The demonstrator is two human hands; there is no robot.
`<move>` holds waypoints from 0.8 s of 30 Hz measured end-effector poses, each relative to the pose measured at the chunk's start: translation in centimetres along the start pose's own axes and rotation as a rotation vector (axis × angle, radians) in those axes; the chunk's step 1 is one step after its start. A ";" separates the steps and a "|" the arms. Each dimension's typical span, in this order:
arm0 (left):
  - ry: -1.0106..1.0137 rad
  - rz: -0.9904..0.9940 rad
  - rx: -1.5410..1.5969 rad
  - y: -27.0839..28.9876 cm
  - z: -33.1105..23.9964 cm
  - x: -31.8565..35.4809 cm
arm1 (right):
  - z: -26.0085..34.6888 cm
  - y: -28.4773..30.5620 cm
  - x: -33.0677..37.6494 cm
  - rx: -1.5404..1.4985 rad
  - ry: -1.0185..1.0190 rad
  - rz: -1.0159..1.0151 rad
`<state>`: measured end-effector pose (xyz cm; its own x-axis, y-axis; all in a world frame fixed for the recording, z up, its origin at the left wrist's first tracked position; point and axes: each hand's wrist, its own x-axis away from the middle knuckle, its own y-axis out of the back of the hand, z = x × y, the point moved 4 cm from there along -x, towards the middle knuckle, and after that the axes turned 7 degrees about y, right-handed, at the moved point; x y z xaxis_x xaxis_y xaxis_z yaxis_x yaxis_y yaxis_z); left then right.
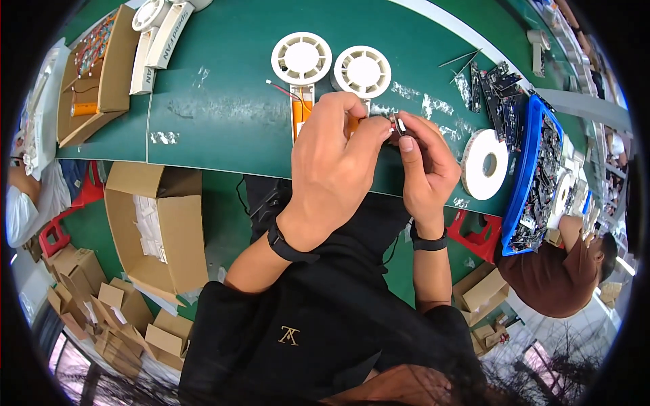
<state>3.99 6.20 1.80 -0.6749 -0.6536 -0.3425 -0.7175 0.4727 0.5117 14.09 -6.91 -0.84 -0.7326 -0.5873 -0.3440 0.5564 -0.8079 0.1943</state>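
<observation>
My left hand and my right hand meet over the green table, fingertips pinched together on a small dark part with a metal end. Just beyond them lie two white round fan housings: one with an orange battery and red wires in its handle, the other partly hidden behind my left hand. Both wrists wear black bands.
A white tape roll lies to the right, beside a blue tray of dark circuit boards. Cardboard boxes with parts and more white fans sit far left. An open carton stands on the floor. Other people sit at both sides.
</observation>
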 end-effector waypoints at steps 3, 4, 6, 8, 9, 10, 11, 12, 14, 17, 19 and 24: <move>-0.071 -0.011 -0.013 -0.2 0.2 -0.1 | 0.1 0.1 0.0 0.036 0.016 0.014; -0.064 -0.014 -0.013 -0.3 0.4 -0.1 | 0.1 0.1 0.0 0.053 0.026 0.019; -0.067 -0.018 0.007 -0.5 0.5 -0.1 | 0.1 0.2 0.0 0.069 0.028 0.020; -0.063 -0.022 0.015 -0.5 0.6 0.0 | 0.1 0.3 0.0 0.102 0.040 0.009; -0.056 -0.016 0.018 -0.4 0.6 0.0 | 0.2 0.3 0.0 0.102 0.038 0.014; -0.050 -0.009 0.022 -0.4 0.6 0.0 | 0.3 0.4 0.0 0.126 0.054 0.019; -0.045 -0.003 0.027 -0.4 0.6 0.0 | 0.4 0.4 -0.1 0.151 0.069 0.023; -0.042 -0.004 0.028 -0.4 0.6 0.0 | 0.5 0.4 -0.1 0.176 0.086 0.027; -0.039 -0.007 0.029 -0.4 0.6 0.0 | 0.5 0.4 0.0 0.171 0.087 0.027; -0.040 -0.001 0.022 -0.4 0.7 0.0 | 0.4 0.3 0.1 0.156 0.089 0.024; -0.046 0.017 0.008 -0.3 0.7 0.0 | 0.6 0.1 0.1 0.199 0.107 0.033; -0.061 0.030 -0.021 -0.3 0.6 -0.1 | 0.9 -0.1 0.2 0.269 0.137 0.047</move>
<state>4.15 6.43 1.23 -0.7057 -0.6020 -0.3737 -0.6934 0.4783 0.5389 13.53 -6.96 -0.07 -0.6387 -0.6269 -0.4462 0.4509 -0.7748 0.4431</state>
